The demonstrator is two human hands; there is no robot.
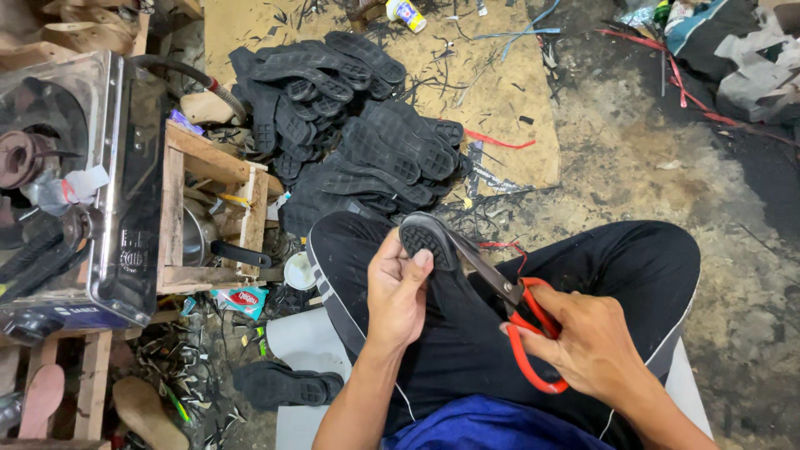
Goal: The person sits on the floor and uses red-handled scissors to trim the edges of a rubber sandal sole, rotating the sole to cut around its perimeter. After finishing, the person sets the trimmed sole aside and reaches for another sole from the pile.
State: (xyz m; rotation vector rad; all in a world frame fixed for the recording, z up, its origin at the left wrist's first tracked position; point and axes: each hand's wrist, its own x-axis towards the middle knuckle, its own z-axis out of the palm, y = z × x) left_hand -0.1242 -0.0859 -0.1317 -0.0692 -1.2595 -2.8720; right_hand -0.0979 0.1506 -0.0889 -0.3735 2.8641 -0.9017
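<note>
My left hand (pixel 398 287) grips a black rubber shoe sole (pixel 427 237) by its rounded end, tread side up, over my lap. My right hand (pixel 588 340) holds red-handled scissors (pixel 508 298), whose metal blades reach up along the sole's right edge. Both hands sit above my black trousers (pixel 642 267).
A heap of black soles (pixel 358 125) lies on the floor ahead. At left stand a wooden frame (pixel 177 208) with a metal pot and a metal machine (pixel 100 183). Another sole pair (pixel 287 385) lies lower left among offcuts. Scraps litter the brown board (pixel 500 92).
</note>
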